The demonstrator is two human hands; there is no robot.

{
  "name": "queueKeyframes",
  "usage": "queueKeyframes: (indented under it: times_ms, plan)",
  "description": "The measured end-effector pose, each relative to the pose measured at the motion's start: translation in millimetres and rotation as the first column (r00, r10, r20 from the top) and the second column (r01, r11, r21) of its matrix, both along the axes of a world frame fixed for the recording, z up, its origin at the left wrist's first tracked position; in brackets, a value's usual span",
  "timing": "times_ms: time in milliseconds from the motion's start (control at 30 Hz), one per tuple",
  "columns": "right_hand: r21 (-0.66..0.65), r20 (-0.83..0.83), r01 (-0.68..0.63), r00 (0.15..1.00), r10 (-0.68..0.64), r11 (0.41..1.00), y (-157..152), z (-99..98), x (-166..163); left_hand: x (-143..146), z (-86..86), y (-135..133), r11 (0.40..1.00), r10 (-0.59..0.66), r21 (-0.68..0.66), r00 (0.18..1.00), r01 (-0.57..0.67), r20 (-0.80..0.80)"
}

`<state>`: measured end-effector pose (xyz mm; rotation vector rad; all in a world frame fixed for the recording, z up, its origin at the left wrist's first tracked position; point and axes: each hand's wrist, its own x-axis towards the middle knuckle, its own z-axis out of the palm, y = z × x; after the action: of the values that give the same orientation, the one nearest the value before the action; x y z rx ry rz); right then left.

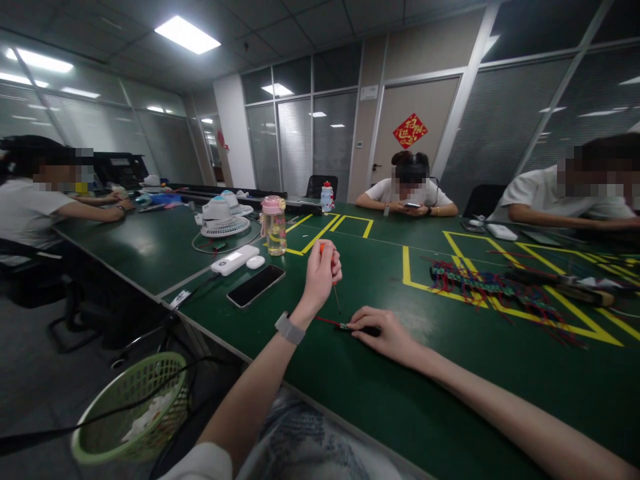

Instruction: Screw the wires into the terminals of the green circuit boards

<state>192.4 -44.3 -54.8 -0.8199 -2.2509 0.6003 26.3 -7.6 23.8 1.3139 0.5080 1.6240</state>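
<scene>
Head view: left hand (321,272) grips an orange-handled screwdriver (337,299), shaft slanting down from the fingers (337,261) toward the small board (343,327) pinched by the nearer right hand (387,333).

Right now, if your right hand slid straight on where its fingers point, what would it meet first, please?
The green part, which the right hand seems to pinch; then the red wire, though depth is unclear.

Looks like an office pulling double duty as an electronics workspace. Glass partitions (337,73) with blinds (295,140) at 12 o'clock, a door (443,100) with a red paper sign (410,131) at 1, ceiling light panel (187,35) at 11. Then the green table (550,387), marked with yellow tape (407,267), has a pile of wired circuit boards (475,283) around 3.
</scene>
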Motion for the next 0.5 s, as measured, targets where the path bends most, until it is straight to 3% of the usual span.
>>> queueKeyframes:
  times_ms: [100,233,500]
  plan:
    - [-0.127,-0.036,0.033,0.999,-0.038,0.991,3.2,1.4,-0.6,15.5,2.2,-11.8,0.999,-0.038,-0.018,0.998,0.039,0.045]
    - [-0.243,-0.063,0.043,0.996,-0.06,0.969,8.2,2.1,-1.0,26.7,0.2,-24.5,0.999,-0.045,-0.009,0.999,0.044,-0.015]
    - [-0.355,-0.09,0.045,0.993,-0.082,0.934,10.5,2.8,-1.8,29.7,-6.3,-26.4,0.997,-0.071,-0.015,0.997,0.07,-0.043]
